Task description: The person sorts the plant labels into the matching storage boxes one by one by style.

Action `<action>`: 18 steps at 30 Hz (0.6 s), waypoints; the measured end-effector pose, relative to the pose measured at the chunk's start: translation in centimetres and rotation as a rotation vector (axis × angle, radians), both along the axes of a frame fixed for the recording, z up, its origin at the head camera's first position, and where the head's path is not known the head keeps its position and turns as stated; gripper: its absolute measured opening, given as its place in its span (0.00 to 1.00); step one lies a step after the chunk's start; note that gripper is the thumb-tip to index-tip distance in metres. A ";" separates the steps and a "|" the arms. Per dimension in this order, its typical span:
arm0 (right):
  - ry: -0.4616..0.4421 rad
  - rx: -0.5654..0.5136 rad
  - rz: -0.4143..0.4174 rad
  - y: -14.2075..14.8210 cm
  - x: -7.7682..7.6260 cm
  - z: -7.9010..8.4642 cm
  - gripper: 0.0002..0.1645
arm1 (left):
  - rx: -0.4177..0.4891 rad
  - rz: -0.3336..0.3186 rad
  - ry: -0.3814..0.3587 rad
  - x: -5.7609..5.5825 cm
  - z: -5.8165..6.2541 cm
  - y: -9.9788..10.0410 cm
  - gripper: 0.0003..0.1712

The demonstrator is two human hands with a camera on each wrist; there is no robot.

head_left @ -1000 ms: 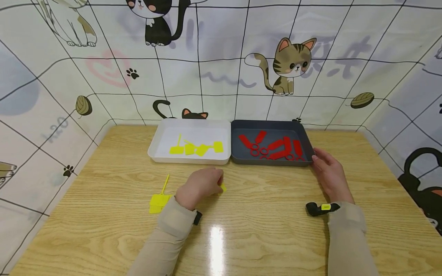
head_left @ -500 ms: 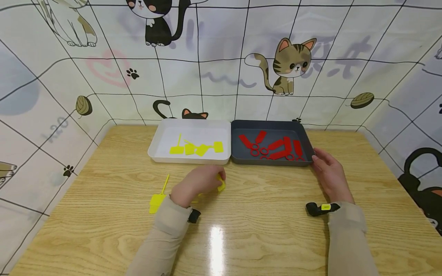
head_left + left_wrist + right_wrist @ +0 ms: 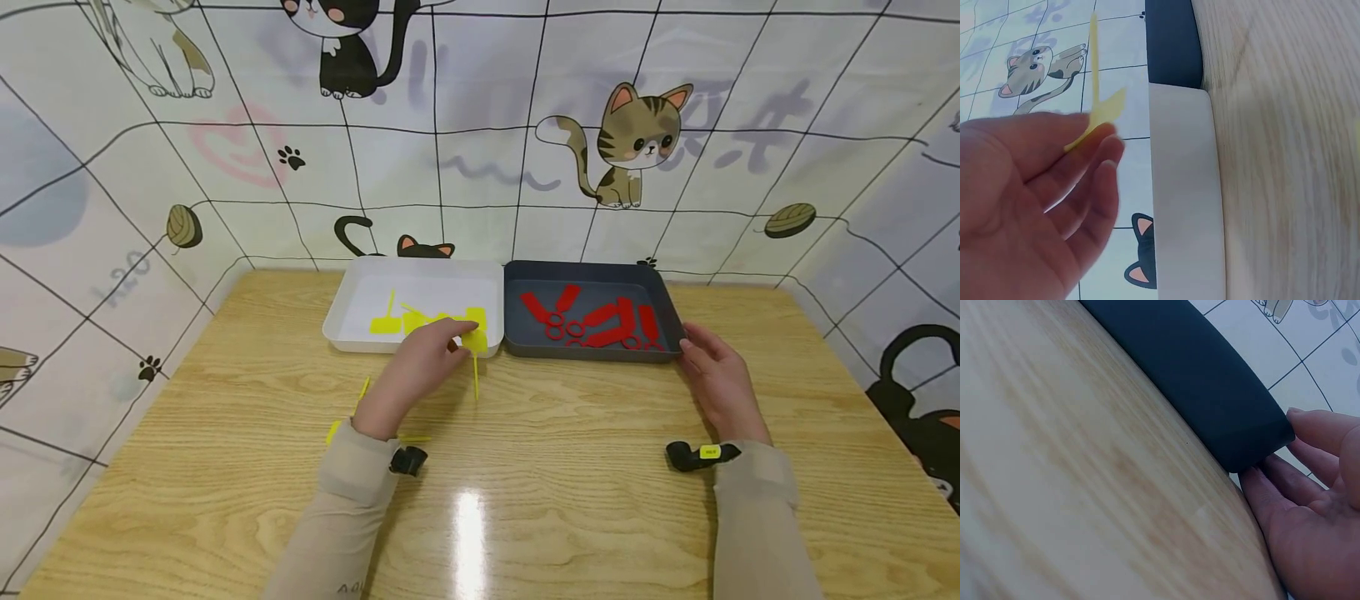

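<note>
My left hand (image 3: 420, 354) pinches a flat yellow tag (image 3: 476, 340) between thumb and fingers, over the front right of the white tray (image 3: 337, 321). The tag's thin stem points down in the head view; in the left wrist view the same yellow tag (image 3: 1095, 62) shows its stem standing up from the fingertips. Several similar yellow tags (image 3: 386, 325) lie in that tray, partly hidden by the hand. My right hand (image 3: 720, 383) touches the outer right corner of the dark grey tray (image 3: 592, 352), its fingertips (image 3: 1297, 419) right at the rim.
Red tags with ring ends (image 3: 600, 314) lie in the dark tray, which stands side by side with the white one. More yellow tags (image 3: 333, 432) lie on the wooden table (image 3: 570, 483), mostly behind my left forearm. A cat-patterned cloth (image 3: 480, 167) rises behind the trays.
My left hand has lifted the yellow tag off the table and carried it forward over the white tray's front edge. The right hand stays at the dark tray's corner.
</note>
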State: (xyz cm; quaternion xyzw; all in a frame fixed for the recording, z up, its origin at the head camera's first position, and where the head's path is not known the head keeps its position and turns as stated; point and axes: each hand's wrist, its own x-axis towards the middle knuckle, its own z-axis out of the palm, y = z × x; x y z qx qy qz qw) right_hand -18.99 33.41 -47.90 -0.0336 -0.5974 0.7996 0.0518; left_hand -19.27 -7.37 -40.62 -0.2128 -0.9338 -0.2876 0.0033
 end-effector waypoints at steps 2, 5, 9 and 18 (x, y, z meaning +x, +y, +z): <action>0.002 0.005 -0.002 0.0 0.0 0.0 0.36 | 0.026 0.026 0.038 -0.1 0.0 -0.2 0.22; 0.003 0.014 -0.004 0.0 0.0 0.0 0.36 | 0.075 0.065 0.081 -0.3 0.0 -0.5 0.22; 0.004 0.023 -0.007 0.0 0.0 0.1 0.36 | 0.110 0.106 0.135 -0.6 -0.1 -1.0 0.21; 0.008 -0.019 0.002 -0.1 -0.1 0.0 0.36 | 0.181 0.262 0.193 -1.8 -0.9 -2.7 0.16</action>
